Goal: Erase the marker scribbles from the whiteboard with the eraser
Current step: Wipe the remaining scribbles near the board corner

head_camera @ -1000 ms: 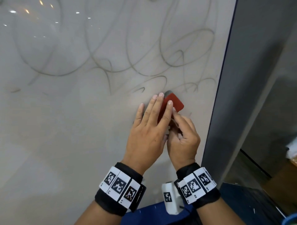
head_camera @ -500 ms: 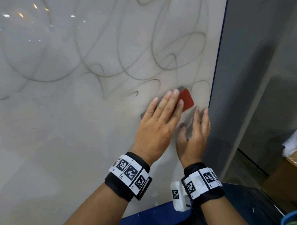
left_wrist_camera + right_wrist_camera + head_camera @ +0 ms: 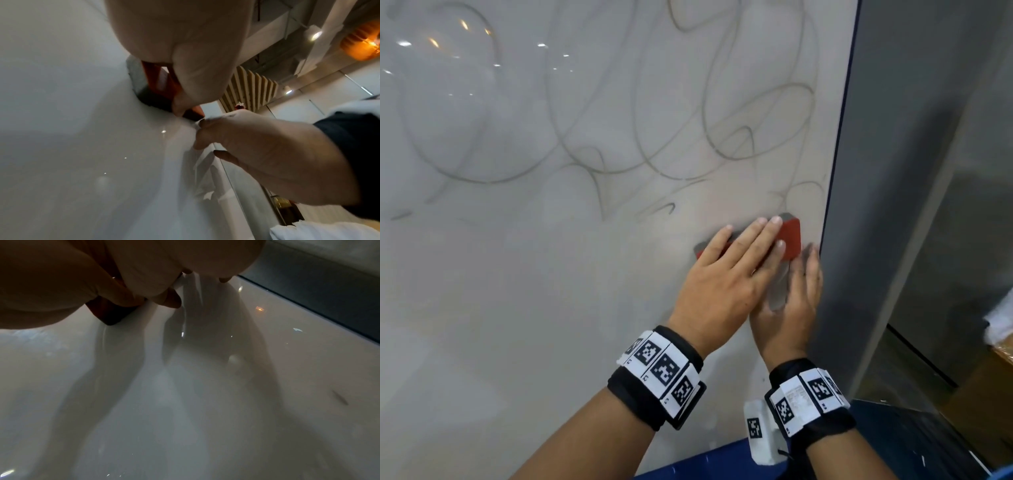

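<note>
A red eraser (image 3: 789, 236) with a grey felt side lies against the whiteboard (image 3: 551, 291), close to its right edge. My left hand (image 3: 743, 253) lies flat over the eraser and presses it to the board with straight fingers. In the left wrist view the eraser (image 3: 156, 81) shows under the palm, with the thumb at its edge. My right hand (image 3: 799, 284) rests on the board just below the eraser, fingers straight, holding nothing. Faint grey scribbles (image 3: 722, 137) loop across the upper board. The right wrist view shows the eraser (image 3: 111, 313) as a dark corner.
The board ends in a dark blue edge strip (image 3: 837, 154), with a grey panel (image 3: 914, 171) right beside it. A blue surface (image 3: 722, 462) runs along the bottom. A cardboard box (image 3: 989, 394) sits low at the far right.
The eraser has slid right, up to the board's edge, under my left hand. My right hand let go of the eraser's lower end and now lies flat on the board.
</note>
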Demonstrator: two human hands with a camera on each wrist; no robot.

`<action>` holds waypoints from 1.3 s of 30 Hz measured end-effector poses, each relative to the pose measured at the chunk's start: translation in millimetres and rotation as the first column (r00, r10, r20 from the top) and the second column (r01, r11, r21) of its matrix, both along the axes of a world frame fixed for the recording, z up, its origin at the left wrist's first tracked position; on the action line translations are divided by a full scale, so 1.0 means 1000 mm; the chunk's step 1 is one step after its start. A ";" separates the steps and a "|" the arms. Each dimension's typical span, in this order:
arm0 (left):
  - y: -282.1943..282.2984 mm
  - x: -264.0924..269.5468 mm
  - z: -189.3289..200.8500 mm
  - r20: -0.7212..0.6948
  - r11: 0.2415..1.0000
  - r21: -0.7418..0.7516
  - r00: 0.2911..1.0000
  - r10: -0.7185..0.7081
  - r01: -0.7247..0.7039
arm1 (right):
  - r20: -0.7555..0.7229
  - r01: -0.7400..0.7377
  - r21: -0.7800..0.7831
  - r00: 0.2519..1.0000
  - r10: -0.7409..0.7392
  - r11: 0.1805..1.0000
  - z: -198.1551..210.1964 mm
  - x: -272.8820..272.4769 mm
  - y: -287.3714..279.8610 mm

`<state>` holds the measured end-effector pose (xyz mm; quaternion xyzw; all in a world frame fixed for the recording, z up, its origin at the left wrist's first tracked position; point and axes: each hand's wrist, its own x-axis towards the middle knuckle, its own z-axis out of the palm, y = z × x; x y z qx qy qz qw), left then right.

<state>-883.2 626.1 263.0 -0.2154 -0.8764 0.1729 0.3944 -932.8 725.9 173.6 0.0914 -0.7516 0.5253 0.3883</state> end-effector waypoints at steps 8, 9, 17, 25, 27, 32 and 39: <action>0.013 -0.007 0.020 -0.151 0.967 0.241 0.982 0.115 -0.076 | 0.027 0.002 0.002 1.000 -0.002 1.000 0.000 -0.001 0.000; 0.013 -0.005 0.015 -0.115 0.979 0.191 0.989 0.091 -0.067 | 0.010 -0.002 -0.014 1.000 0.002 1.000 0.000 -0.001 0.000; -0.005 0.012 -0.013 0.189 0.995 -0.091 0.981 0.053 -0.037 | -0.021 -0.008 -0.124 1.000 0.006 0.992 -0.002 -0.008 0.008; 0.016 -0.009 0.029 -0.053 0.986 0.141 0.993 0.103 -0.095 | 0.038 -0.003 -0.068 0.999 0.005 0.998 0.000 -0.005 0.003; 0.023 -0.011 0.032 -0.040 0.986 0.134 0.994 0.101 -0.095 | 0.060 -0.005 -0.050 0.998 0.008 0.999 0.001 -0.003 0.004; 0.020 -0.008 0.019 0.137 0.998 -0.069 0.990 0.010 0.000 | -0.022 -0.001 -0.095 1.000 -0.001 0.996 0.001 -0.002 0.010; 0.025 -0.005 0.028 0.199 0.999 0.045 0.980 0.010 -0.019 | -0.184 -0.073 -0.109 0.982 0.052 0.991 0.029 0.003 0.021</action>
